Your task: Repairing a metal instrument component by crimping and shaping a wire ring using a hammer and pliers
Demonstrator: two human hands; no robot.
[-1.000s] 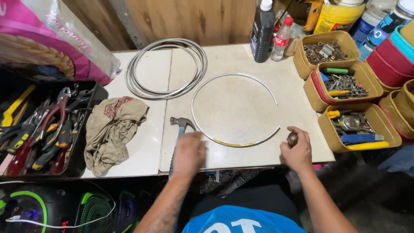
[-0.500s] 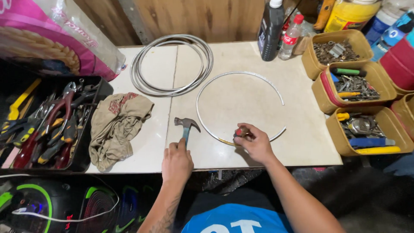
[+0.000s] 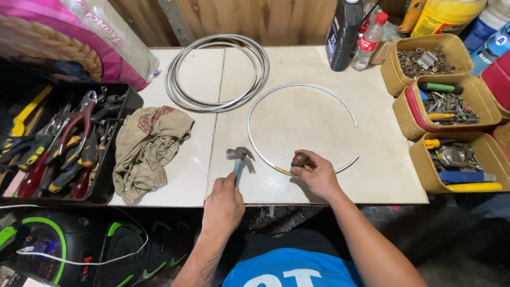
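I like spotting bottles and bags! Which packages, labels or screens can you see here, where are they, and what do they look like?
Big pink bag: top left corner, plastic, biscuit picture.
Black bottle: back of the table, tall, pale label.
Small clear bottle: right beside the black one, red cap, red label.
Yellow jug: top right, printed label.
Blue containers: far right edge, white-and-blue labels.
Small lit display: bottom left, on a black-and-green device.
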